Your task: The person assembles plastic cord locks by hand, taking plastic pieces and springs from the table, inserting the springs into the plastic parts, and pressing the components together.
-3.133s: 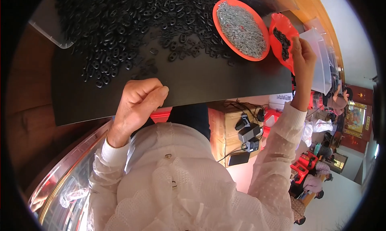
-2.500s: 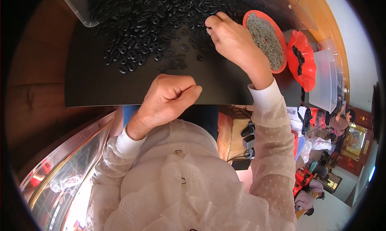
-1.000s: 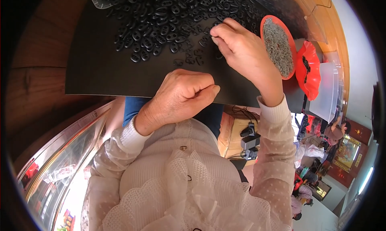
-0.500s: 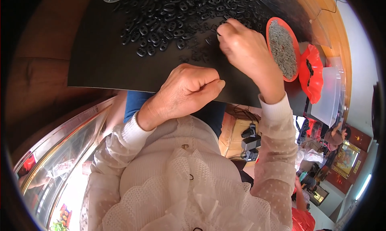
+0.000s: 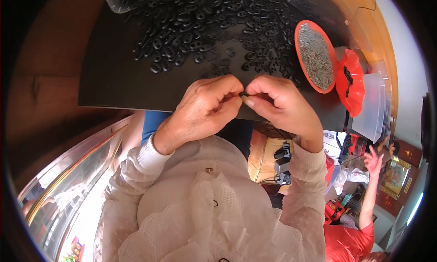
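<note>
My left hand and my right hand meet at the near edge of the black table. Between their fingertips they pinch a small black plastic piece, mostly covered by the fingers. Both hands are closed, thumb against curled fingers. Beyond them lies a broad heap of black oval plastic pieces with holes. Smaller black parts are scattered just past my knuckles. An orange-red bowl full of small grey metal pieces stands right of my right hand.
Beside the bowl is a red wavy-edged dish with dark pieces in it. A clear plastic container stands at the table's right end, another container at the far left. A person in red is at lower right, one arm raised.
My right hand has come back from the pile toward me and now meets my left hand at the black piece. At lower right, the person in red has raised an arm.
</note>
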Motion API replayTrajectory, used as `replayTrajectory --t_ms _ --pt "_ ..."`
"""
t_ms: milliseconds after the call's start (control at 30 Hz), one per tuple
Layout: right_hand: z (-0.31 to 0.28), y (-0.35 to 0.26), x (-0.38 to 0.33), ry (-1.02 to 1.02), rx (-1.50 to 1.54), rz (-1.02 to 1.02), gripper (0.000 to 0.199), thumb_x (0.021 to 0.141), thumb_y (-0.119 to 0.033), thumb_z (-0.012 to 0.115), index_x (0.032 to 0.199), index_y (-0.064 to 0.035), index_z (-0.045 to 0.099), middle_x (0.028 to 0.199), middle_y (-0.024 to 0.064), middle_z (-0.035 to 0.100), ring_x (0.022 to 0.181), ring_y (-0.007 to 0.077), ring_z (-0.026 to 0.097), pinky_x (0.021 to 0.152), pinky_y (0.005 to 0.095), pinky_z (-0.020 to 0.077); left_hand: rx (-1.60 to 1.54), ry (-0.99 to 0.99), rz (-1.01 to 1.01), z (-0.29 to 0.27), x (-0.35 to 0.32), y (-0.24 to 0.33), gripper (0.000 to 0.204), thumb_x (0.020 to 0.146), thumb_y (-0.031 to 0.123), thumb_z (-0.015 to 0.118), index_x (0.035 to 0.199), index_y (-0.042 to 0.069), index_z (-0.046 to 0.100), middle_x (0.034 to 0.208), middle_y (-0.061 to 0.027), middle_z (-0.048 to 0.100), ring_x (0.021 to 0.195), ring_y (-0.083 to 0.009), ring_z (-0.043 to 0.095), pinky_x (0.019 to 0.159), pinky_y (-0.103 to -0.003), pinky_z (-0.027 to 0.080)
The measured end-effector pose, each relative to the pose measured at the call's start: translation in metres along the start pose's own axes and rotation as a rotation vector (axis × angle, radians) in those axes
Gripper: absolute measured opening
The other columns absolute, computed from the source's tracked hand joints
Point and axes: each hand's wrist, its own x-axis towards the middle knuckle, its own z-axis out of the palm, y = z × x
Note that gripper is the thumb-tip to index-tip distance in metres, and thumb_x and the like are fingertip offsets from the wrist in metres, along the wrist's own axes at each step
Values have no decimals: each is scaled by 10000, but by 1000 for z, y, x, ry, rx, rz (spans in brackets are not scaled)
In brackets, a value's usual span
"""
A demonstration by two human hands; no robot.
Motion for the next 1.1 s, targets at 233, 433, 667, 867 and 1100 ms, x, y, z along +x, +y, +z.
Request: replayTrajectory --t_ms 233,433,667,867,1100 --pt "8 4 2 64 -19 -114 122 839 -71 642 829 -1 542 721 120 534 632 277 532 546 361 410 -12 9 8 0 -3 -5 67 804 -30 573 768 -13 519 626 -62 469 524 -131 430 471 -290 352" --pt "11 0 3 102 -72 -139 164 866 -116 616 807 2 519 716 140 534 628 333 540 541 402 423 -18 32 47 3 0 -8 48 805 -31 563 776 -13 529 617 -72 474 516 -137 437 477 -289 366" --pt "31 -4 1 302 -214 -142 117 863 -56 619 855 -5 514 749 132 529 597 304 548 519 377 434 -75 51 -53 3 -2 -7 34 794 -38 552 786 -10 535 601 -74 466 511 -138 432 480 -291 369" --pt "-17 4 -3 260 -424 -132 148 924 -165 560 905 -19 576 760 109 526 676 255 562 566 348 446 -78 64 -64 2 -2 -7 51 783 -38 546 747 -24 513 576 -66 436 500 -123 407 475 -291 354" --pt "-117 91 -10 476 -687 227 235 875 -178 599 1034 -6 608 1010 171 628 862 360 614 748 405 490 -134 59 -91 2 0 1 86 799 -21 520 720 -35 491 556 -49 388 483 -107 382 471 -285 333"
